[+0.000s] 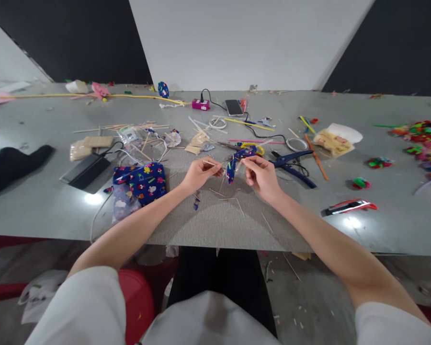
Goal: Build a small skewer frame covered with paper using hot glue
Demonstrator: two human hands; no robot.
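1. Small blue patterned cloth piece (231,171): between the two hands, near the middle of the grey table (190,232); hangs just above or against the surface, cannot tell which; more of the same print lies just behind it.
2. Left hand (201,174): thumb and fingers drawn together in a pinch on a thin wooden stick (209,163); fingertips near the cloth piece's left side.
3. Right hand (261,176): thumb and forefinger nearly together, other fingers curled in; tips just beside the cloth piece's right side, by a pale sliver; whether they grip it, cannot tell.
4. Close by: yellow-handled scissors (259,149) behind the hands; blue-handled pliers (297,173) to the right; loose thin sticks on the near table, one (267,223) slanting.
5. Left of the hands: folded blue printed fabric (149,184); beyond it, a black rectangular device (89,171) with a cable.
6. Farther back: smartphone (233,108) beside a magenta power adaptor (200,104); yellow cord (129,95) running leftward.
7. Far right: red-and-black utility knife (349,207); multicoloured fuzzy pile (425,139) near the edge of view.
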